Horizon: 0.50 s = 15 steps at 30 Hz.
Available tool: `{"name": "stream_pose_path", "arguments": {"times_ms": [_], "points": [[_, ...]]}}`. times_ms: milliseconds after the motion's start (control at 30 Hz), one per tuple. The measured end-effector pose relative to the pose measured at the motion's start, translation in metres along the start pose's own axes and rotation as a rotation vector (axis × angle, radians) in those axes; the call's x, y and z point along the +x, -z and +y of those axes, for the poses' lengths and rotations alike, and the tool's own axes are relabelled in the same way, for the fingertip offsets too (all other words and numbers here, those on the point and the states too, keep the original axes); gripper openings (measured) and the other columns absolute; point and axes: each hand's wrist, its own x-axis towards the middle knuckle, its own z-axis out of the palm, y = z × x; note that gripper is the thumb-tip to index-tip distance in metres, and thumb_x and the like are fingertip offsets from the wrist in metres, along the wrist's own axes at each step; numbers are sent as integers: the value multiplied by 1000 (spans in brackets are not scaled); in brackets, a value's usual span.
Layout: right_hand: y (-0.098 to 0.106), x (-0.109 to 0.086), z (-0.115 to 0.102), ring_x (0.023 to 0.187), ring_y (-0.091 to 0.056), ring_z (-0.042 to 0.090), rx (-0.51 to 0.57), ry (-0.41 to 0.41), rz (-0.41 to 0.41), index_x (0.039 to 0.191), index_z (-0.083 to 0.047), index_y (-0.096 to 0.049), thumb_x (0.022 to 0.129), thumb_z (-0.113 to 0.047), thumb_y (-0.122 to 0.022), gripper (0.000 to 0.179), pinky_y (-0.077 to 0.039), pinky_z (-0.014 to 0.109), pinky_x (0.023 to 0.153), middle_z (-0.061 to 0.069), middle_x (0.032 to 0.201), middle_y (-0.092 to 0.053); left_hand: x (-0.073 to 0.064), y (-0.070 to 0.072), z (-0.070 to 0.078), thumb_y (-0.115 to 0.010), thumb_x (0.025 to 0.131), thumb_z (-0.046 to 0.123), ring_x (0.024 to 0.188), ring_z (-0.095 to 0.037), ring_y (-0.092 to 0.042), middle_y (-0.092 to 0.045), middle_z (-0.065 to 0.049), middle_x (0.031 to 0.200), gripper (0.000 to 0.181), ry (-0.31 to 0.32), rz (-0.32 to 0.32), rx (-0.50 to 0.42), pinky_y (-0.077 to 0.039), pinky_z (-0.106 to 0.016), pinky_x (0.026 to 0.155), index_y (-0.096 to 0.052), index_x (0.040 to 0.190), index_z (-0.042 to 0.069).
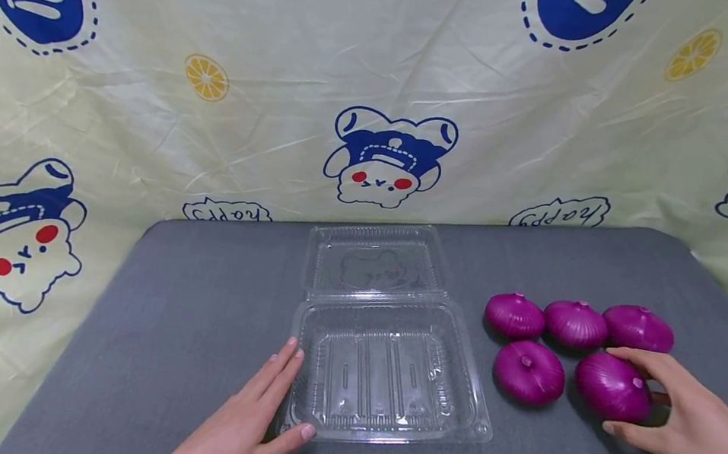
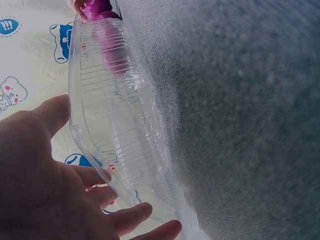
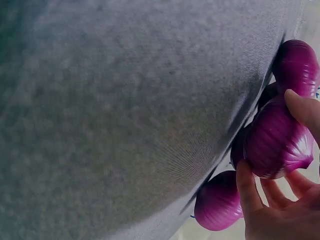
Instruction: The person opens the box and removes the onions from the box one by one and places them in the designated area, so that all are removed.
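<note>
A clear plastic clamshell box [image 1: 387, 368] lies on the table with its lid folded back, and nothing is inside it. My left hand [image 1: 242, 418] is at the box's near left corner, fingers extended along the rim, as the left wrist view shows too. On the right, my right hand [image 1: 690, 423] grips a purple onion [image 1: 612, 386] between thumb and fingers. In the right wrist view the held onion [image 3: 277, 137] appears tilted, its pointed end toward the palm. Beside it sits another onion [image 1: 529, 373], with three more behind, including the back left onion [image 1: 514, 316].
A grey cloth-covered table [image 1: 185, 326] carries everything. Behind it hangs a pale curtain [image 1: 279, 32] printed with cartoon bears and orange slices. The raised lid [image 1: 376, 259] lies toward the back edge of the table.
</note>
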Motion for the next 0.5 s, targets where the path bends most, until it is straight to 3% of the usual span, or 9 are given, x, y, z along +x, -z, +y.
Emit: {"name": "stream_pose_path", "arguments": {"times_ms": [100,200,267,367,400,500], "points": [[-2,1,1,102,-50,5,6,-9,-10,131,-11,-54,58,-39,-95,89,-39,6,68,16,124,-54,0,0,0,-50,93,64,148,-23,-15,-10,4,164,87,2,-2,-1,-28,-52,112,-22,158,12],[-4,3,0,104,-59,27,-7,-63,-67,134,-8,-49,60,-44,-93,93,-49,21,67,24,124,-54,0,0,0,-51,94,63,148,-24,-15,-10,4,164,87,6,-6,1,-28,-53,111,-22,158,12],[-5,3,-1,103,-57,45,-20,-101,-116,137,-6,-45,62,-47,-91,97,-53,34,66,29,124,-53,0,-1,0,-52,94,62,148,-25,-15,-9,4,164,87,11,-10,2,-28,-53,112,-22,158,11],[-7,3,-2,105,-56,48,-8,-122,-141,138,-4,-42,65,-47,-89,98,-54,45,71,31,125,-52,0,-1,-1,-53,93,62,148,-26,-15,-9,4,164,87,19,-18,1,-28,-53,112,-22,158,12],[-8,3,-2,105,-57,49,-6,-120,-135,138,-4,-41,65,-47,-90,97,-55,41,70,31,124,-53,0,-1,-1,-52,93,63,148,-25,-14,-9,4,164,88,23,-22,2,-28,-53,112,-21,158,12],[-10,2,-3,103,-58,50,4,-109,-115,139,-4,-40,66,-44,-90,97,-55,46,71,30,125,-52,1,-1,-1,-51,93,64,148,-25,-14,-8,4,164,88,29,-30,1,-28,-53,112,-21,158,13]]}}
